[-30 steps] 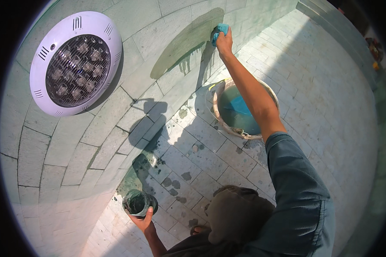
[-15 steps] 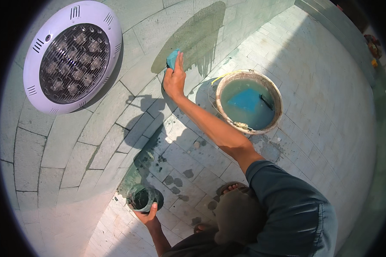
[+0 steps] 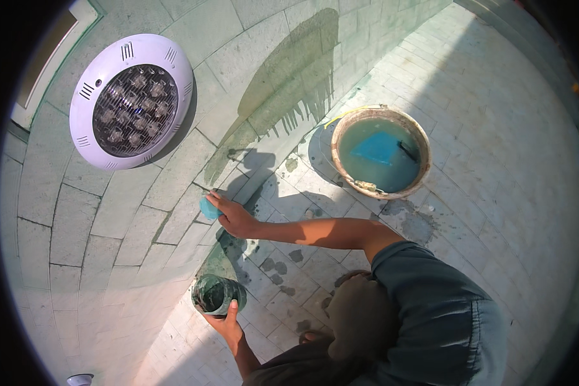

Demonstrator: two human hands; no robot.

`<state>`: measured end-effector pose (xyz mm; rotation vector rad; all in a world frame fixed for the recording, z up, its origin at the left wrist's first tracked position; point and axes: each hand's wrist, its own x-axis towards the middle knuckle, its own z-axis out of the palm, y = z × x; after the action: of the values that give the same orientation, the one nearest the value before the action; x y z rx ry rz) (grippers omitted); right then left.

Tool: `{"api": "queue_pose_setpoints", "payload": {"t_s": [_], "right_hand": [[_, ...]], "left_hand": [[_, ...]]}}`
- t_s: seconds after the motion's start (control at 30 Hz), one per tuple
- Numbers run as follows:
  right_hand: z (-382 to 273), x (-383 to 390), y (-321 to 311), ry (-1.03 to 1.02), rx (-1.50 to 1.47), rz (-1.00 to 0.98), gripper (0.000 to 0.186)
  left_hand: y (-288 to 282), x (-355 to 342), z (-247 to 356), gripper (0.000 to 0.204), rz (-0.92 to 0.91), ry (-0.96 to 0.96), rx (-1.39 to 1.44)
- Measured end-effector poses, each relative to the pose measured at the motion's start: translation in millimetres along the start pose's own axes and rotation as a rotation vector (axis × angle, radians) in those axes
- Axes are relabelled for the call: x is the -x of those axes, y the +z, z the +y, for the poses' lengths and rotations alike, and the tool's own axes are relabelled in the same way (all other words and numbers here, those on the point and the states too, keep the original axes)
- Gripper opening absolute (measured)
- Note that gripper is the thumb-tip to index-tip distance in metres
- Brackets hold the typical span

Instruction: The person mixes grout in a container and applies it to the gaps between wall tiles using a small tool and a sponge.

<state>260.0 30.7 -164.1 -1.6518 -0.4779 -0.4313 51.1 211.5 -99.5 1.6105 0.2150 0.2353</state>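
My right hand (image 3: 239,220) is closed around a light blue sponge (image 3: 209,208), which is against the tiled wall (image 3: 174,193) near its foot. My left hand (image 3: 227,327) grips a greenish round tub (image 3: 237,292) with dark smears inside, held low beside the wall. A large dark wet patch (image 3: 289,71) with drips spreads over the upper wall. From it, a fainter damp streak runs down toward the sponge.
A round white light (image 3: 80,119) with a dark lens is mounted on the wall at the left. On the pale tiled floor stands a stained bucket (image 3: 426,151) of cloudy water, holding a blue piece (image 3: 374,148) and a dark stick-like thing. Wet spots (image 3: 278,267) mark the floor.
My right hand has moved the sponge down and left along the wall, leaving a damp streak below the wet patch. My left hand still holds the tub. The view has shifted slightly.
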Motion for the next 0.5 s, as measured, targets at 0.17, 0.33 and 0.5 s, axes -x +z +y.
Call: {"api": "queue_pose_setpoints", "payload": {"t_s": [0.17,0.33,0.5], "right_hand": [[-44.6,22.4,-59.0,0.013,-0.036,-0.098,0.063],[-90.2,30.0,-222.6,0.308,0.106,-0.186,0.068],[-87.3,60.5,-350.2,0.542,0.205,-0.085,0.066]], "left_hand": [[-15.6,14.4,10.1,0.099,0.058,0.0,-0.022],[-12.8,14.0,9.8,0.079,0.057,0.019,-0.118],[-4.4,7.0,1.1,0.076,0.004,0.026,-0.065]]}}
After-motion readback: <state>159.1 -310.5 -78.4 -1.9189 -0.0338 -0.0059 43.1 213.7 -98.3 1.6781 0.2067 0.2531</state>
